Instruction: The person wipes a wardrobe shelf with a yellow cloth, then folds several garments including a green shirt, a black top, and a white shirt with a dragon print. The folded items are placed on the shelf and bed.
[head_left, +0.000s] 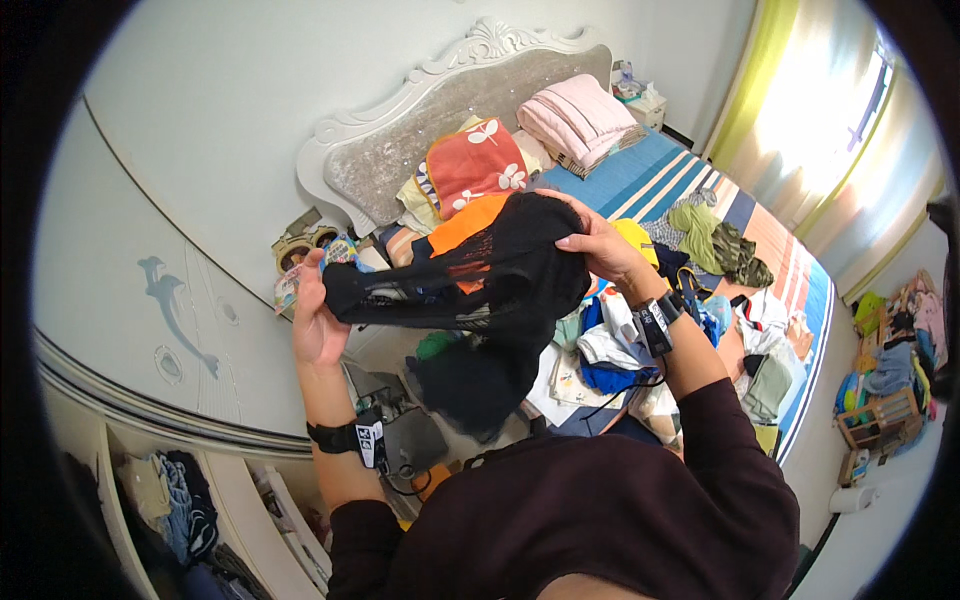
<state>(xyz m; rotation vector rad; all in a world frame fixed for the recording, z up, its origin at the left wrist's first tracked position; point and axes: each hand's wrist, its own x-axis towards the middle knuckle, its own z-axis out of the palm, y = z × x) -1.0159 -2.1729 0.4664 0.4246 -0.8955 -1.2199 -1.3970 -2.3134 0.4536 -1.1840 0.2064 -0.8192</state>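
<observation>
A black, partly sheer garment (517, 277) is stretched sideways between my two hands above the bed's edge. At the left, my left hand (316, 319) has the narrow bunched end against its palm and fingers. My right hand (606, 244) pinches the wider part near its top edge, thumb in front. The lower part of the fabric hangs down, blurred, towards my body. Through the sheer section an orange cloth (469, 225) shows behind it. Whether the garment is a pair of tights or something else, I cannot tell.
The bed (622, 169) carries a heap of clothes (607, 337), a folded pink quilt (574, 112) and a red patterned pillow (480, 165). An open wardrobe (225, 487) with hanging clothes stands at lower left. Beyond the bed at right is a wooden rack (881, 420) with clothes.
</observation>
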